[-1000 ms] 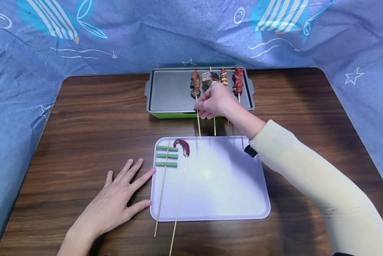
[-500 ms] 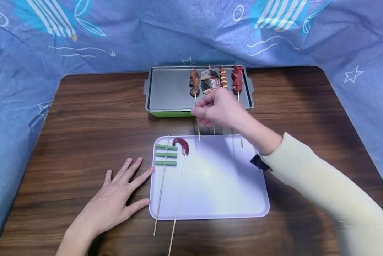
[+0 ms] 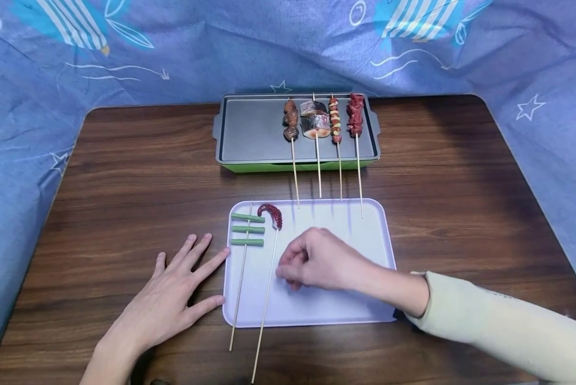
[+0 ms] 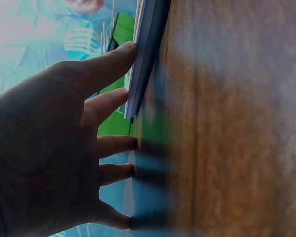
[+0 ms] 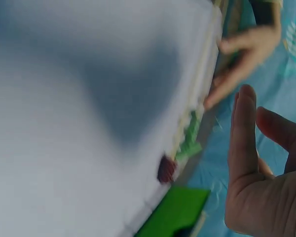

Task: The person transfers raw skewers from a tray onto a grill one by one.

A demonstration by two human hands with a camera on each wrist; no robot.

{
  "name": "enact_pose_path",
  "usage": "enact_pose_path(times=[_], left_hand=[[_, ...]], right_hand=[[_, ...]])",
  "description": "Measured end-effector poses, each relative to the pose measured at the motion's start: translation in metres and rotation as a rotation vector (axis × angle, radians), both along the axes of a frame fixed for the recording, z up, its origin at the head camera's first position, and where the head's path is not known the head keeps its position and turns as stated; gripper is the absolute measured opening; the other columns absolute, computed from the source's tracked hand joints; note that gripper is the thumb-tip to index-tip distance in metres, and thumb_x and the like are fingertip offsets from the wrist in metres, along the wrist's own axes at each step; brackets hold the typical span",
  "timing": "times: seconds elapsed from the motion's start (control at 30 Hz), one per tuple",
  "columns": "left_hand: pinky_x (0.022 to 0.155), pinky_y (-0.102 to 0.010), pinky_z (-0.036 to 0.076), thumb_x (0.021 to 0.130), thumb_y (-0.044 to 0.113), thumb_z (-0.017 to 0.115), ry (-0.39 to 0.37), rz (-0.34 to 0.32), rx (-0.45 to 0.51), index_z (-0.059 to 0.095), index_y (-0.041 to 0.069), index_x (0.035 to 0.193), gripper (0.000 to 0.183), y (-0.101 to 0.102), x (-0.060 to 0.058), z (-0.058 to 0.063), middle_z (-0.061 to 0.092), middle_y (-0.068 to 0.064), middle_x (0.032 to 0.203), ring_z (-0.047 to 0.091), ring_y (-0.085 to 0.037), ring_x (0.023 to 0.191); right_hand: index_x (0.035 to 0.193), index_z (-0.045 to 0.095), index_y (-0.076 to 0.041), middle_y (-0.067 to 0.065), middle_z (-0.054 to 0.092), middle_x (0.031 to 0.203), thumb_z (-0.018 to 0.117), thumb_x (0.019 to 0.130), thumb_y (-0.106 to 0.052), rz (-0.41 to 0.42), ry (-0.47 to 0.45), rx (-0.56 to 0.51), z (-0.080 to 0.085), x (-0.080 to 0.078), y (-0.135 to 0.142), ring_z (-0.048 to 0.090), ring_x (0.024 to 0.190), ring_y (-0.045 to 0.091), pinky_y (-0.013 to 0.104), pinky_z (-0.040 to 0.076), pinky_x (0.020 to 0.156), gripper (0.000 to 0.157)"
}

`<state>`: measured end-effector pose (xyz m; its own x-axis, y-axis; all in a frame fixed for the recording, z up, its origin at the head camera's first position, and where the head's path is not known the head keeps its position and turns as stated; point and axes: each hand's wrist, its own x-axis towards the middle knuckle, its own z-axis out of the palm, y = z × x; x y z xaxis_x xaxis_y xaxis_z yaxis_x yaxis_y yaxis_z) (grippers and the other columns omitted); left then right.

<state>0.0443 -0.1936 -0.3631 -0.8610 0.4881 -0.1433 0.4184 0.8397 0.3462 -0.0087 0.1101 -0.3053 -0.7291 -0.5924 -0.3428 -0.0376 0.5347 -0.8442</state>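
My left hand (image 3: 165, 297) lies on the table with fingers spread, its thumb and index fingertip right at the left edge of the lavender tray (image 3: 336, 315). Over the tray's middle hovers my right hand (image 3: 324, 262), fingers loosely bent and holding nothing. Its fingertips are just right of the tentacle skewer's stick. That tentacle skewer (image 3: 271, 213), dark red and curled at the tip, lies on the tray beside a green bean skewer (image 3: 248, 230) with three green pieces. Both sticks extend past the tray's near edge. In the right wrist view the thumb and fingers (image 5: 244, 133) stand apart.
Behind the tray stands a grey grill pan (image 3: 249, 128) on a green base. On its right half lie a brown meat skewer (image 3: 290, 120), a fish skewer (image 3: 316, 120), a red-and-white skewer (image 3: 335, 120) and a red meat skewer (image 3: 355, 115). A blue cloth (image 3: 249, 48) hangs behind.
My right hand has let go of the brown meat skewer, left it on the grill pan and come back toward me over the tray. The left hand stays in place.
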Motion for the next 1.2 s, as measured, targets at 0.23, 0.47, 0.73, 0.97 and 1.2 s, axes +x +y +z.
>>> enact_pose_path(times=[0.23,0.47,0.73,0.97,1.2], left_hand=[[0.095,-0.080,0.020,0.091,0.063,0.056,-0.002,0.003,-0.005,0.026,0.039,0.155,0.075,0.000,0.000,0.000,0.016,-0.008,0.163,0.012,-0.035,0.148],[0.095,-0.080,0.020,0.090,0.064,0.056,-0.012,0.003,-0.006,0.026,0.039,0.155,0.075,0.000,0.001,-0.002,0.016,-0.008,0.163,0.011,-0.034,0.148],[0.095,-0.080,0.020,0.090,0.064,0.055,-0.015,0.008,-0.007,0.026,0.040,0.155,0.075,0.001,0.000,-0.002,0.016,-0.008,0.163,0.011,-0.034,0.148],[0.095,-0.080,0.020,0.090,0.064,0.056,-0.015,0.011,-0.005,0.026,0.040,0.155,0.075,0.001,0.001,-0.003,0.016,-0.007,0.163,0.011,-0.034,0.148],[0.095,-0.080,0.020,0.090,0.065,0.054,-0.021,0.010,-0.009,0.026,0.040,0.155,0.074,0.001,0.001,-0.003,0.016,-0.007,0.163,0.011,-0.034,0.148]], right_hand=[[0.076,0.075,-0.013,-0.009,0.064,0.054,0.074,0.087,-0.016,-0.030,-0.001,0.012,-0.024,0.022,-0.001,0.061,0.054,0.009,0.023,0.042,0.055,0.012],[0.077,0.075,-0.006,0.004,0.067,0.058,0.074,0.087,-0.015,-0.157,-0.220,-0.071,-0.047,0.029,-0.007,0.068,0.055,0.018,0.026,0.052,0.053,0.013],[0.075,0.074,-0.002,0.009,0.068,0.059,0.076,0.085,-0.017,-0.262,-0.317,-0.150,-0.063,0.032,-0.019,0.068,0.053,0.019,0.031,0.056,0.050,0.018],[0.076,0.071,-0.002,0.008,0.068,0.060,0.076,0.084,-0.011,-0.297,-0.327,-0.164,-0.066,0.029,-0.028,0.069,0.055,0.019,0.030,0.056,0.051,0.014],[0.077,0.070,-0.001,0.008,0.069,0.062,0.073,0.084,-0.006,-0.316,-0.344,-0.146,-0.066,0.028,-0.026,0.070,0.057,0.018,0.030,0.056,0.053,0.009]])
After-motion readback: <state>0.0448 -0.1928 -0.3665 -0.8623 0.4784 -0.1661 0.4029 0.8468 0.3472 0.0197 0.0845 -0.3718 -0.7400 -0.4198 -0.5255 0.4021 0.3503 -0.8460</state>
